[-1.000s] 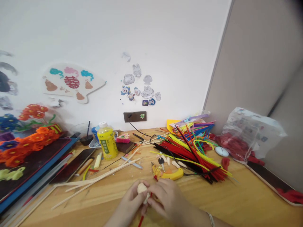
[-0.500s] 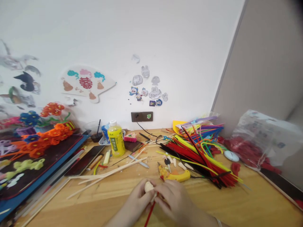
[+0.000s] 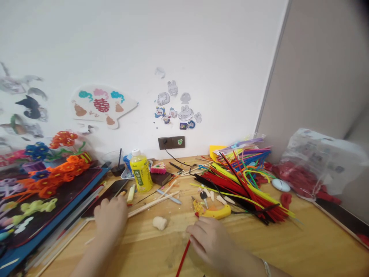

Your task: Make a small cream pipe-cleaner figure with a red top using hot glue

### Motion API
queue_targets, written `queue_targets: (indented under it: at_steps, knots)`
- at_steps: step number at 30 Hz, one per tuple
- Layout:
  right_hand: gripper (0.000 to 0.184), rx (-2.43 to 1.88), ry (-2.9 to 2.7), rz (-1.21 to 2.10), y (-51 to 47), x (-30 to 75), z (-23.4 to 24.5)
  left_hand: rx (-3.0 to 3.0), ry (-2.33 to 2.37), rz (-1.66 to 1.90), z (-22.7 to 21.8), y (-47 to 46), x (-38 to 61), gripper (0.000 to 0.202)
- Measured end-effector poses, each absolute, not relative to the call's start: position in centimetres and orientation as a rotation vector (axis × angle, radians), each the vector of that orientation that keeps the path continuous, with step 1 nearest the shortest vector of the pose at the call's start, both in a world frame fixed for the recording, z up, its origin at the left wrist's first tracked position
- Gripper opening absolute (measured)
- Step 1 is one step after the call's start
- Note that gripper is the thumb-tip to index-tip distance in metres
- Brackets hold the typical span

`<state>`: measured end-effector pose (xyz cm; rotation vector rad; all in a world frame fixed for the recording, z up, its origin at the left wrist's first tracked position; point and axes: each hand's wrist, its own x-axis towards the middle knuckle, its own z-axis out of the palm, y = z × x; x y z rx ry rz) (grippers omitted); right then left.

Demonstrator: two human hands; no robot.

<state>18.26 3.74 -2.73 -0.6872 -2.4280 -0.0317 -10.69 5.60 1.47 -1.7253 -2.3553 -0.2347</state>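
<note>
Left hand point(image 3: 111, 217): back up, fingers curled down, over the ends of the long wooden sticks point(image 3: 150, 206) on the wooden table point(image 3: 268, 242). Cannot tell whether it grasps anything; the palm is hidden.

Right hand point(image 3: 209, 240): fingers curled, resting low over the table. A red pipe cleaner point(image 3: 183, 257) tilts from the fingertips toward the person and runs out of view. Its upper end meets the fingers, but a firm grip cannot be confirmed.

Lump of white clay point(image 3: 159, 222): lying on the table between the hands, touching neither.

Just ahead of the right hand: a yellow glue gun point(image 3: 216, 212), with small white cones point(image 3: 221, 199) and a key point(image 3: 203, 195) beyond it. Farther ahead and to the right is a large heap of pipe cleaners point(image 3: 242, 184) in red, yellow, black and blue.

Ahead of the left hand: a white tube point(image 3: 130, 194) near the fingers and a yellow bottle point(image 3: 140, 171) beyond. To the left of the hand lies a dark board with blue edges point(image 3: 66, 196), bearing orange and blue pipe-cleaner flowers point(image 3: 59, 173).

Well right of the right hand: a white computer mouse point(image 3: 280, 185) and a plastic bag of red pieces point(image 3: 305, 169).
</note>
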Motion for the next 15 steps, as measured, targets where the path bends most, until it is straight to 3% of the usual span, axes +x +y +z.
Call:
queue_targets:
  at_steps: [5,15]
  knots:
    - [0.017,-0.653,-2.455,-0.028,3.6,18.4,-2.4,-1.636,-2.348,0.059,0.2,6.1,-12.4,0.017]
    - [0.015,-0.645,-2.507,-0.034,3.6,18.4,-2.4,-1.576,-2.311,0.150,-0.4,6.7,-13.2,0.024]
